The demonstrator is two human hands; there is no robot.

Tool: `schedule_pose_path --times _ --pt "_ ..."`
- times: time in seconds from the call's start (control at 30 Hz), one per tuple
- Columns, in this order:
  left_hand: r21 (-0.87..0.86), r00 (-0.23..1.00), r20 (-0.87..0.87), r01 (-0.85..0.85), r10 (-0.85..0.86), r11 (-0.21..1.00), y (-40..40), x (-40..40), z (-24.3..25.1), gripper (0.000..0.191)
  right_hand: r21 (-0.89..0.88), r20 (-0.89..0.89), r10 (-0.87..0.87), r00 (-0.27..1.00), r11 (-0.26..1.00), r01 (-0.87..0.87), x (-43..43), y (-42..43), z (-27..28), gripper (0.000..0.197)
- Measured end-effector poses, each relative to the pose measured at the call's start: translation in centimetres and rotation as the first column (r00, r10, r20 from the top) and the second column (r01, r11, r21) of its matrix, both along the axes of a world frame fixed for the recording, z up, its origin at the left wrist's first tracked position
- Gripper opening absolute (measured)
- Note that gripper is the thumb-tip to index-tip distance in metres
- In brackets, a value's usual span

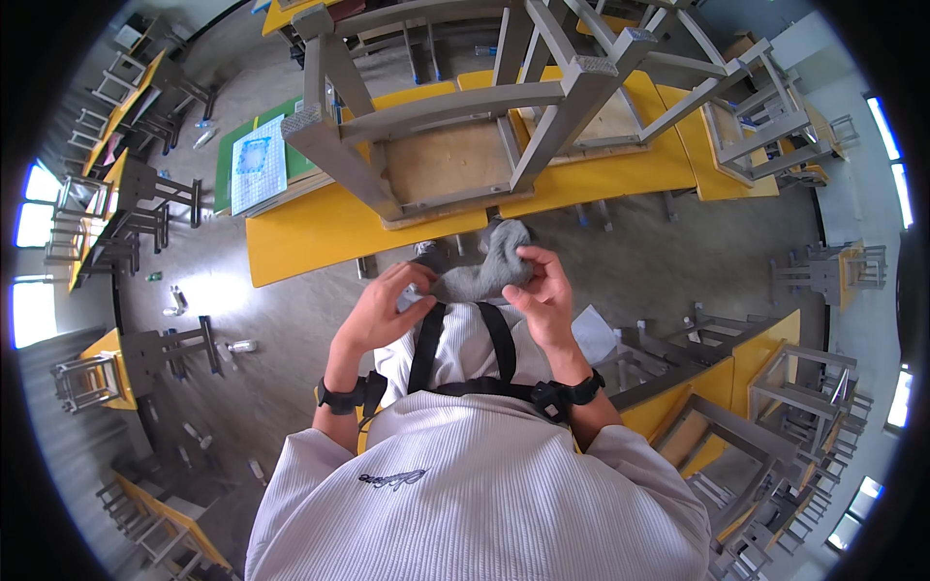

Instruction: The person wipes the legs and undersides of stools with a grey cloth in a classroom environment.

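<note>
A grey knitted sock [483, 274] is held up in front of my waist, bent in the middle, with its far end pointing up. My left hand [385, 301] pinches its left end between thumb and fingers. On the other side, my right hand [543, 294] has its thumb and fingertips on the sock's right edge. Below the hands is my white ribbed shirt [472, 472], with black straps [498, 341] across it. Part of a shoe [425, 249] shows beyond the left hand, under the desk edge.
Yellow-topped desks [320, 236] stand just ahead, with an upturned wooden stool [443, 163] on top. Green and blue-white books [258, 163] lie at their left end. Plastic bottles [240, 346] litter the floor at left. A paper sheet [593, 334] and more desks [708, 385] are at right.
</note>
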State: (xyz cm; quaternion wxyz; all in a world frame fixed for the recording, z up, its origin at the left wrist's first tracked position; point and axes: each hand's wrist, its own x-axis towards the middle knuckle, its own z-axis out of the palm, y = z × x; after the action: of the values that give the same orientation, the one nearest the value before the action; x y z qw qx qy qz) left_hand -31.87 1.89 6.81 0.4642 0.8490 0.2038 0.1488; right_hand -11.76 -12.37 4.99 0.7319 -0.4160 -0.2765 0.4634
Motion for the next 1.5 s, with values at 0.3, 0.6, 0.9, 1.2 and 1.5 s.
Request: schedule_pose_path --times 0.3,0.6,0.9,1.2,1.5 --pt "-0.293 0.984 0.178 0.040 0.013 0.955 -2.2 2.7 -1.2 0.032 0.086 0.739 0.059 0.671 0.980 -0.181 -0.3 -0.1 0.4 0.028" --pt "-0.704 0.961 0.244 0.083 0.130 0.706 -1.7 0.4 1.3 0.013 -0.372 0.656 0.426 0.623 0.901 -0.224 -0.4 0.4 1.2 0.040" --pt "-0.550 0.894 0.312 -0.106 0.322 0.828 0.1 -2.7 4.7 0.012 -0.174 0.650 0.324 0.687 0.944 -0.280 1.3 -1.0 0.4 0.029" --pt "-0.289 0.884 0.323 -0.248 0.338 0.925 1.6 -4.9 7.2 0.015 -0.386 0.704 0.437 0.559 0.897 -0.215 4.1 -2.0 0.0 0.023" --pt "-0.835 0.707 -0.234 -0.497 0.667 0.234 2.7 -0.2 2.6 0.018 0.288 -0.488 0.315 0.814 0.938 -0.191 5.0 -2.3 -4.2 0.058"
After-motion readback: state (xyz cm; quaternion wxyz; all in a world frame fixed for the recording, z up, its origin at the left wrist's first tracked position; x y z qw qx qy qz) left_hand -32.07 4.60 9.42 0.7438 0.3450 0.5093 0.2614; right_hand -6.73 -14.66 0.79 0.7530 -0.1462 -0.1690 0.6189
